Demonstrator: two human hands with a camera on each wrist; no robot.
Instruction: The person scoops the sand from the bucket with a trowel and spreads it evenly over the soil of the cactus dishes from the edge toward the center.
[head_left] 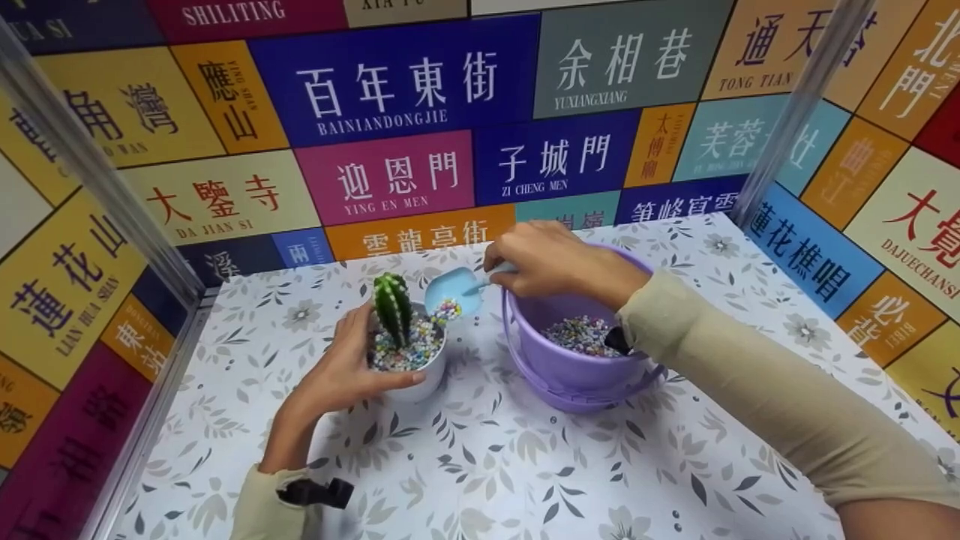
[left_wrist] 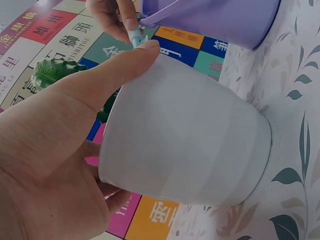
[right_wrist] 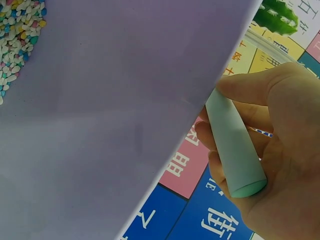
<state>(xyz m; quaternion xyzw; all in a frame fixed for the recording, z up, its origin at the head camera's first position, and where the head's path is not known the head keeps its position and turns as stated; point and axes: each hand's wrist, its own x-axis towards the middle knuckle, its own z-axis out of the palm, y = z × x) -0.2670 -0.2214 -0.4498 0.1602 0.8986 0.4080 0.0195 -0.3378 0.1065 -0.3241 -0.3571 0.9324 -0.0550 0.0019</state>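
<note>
A white flowerpot [head_left: 430, 381] stands on the table, filled with multicoloured pebbles [head_left: 405, 355] around an upright green cactus [head_left: 393, 307]. My left hand [head_left: 341, 367] grips the pot from its left side, the thumb [left_wrist: 127, 62] lying along the rim. Between pot and bucket, my right hand [head_left: 544, 259] holds a light blue toy shovel by its handle [right_wrist: 235, 145]. The shovel's blade [head_left: 452, 286] tilts down at the pot's right rim, with a few pebbles [head_left: 448, 309] at its lower edge.
A purple bucket [head_left: 577, 382] stands to the pot's right, under my right forearm, with more coloured pebbles [head_left: 581, 334] inside and its handle hanging down. Panels [head_left: 397, 82] covered in printed signs enclose the back and sides of the floral-patterned table [head_left: 480, 465].
</note>
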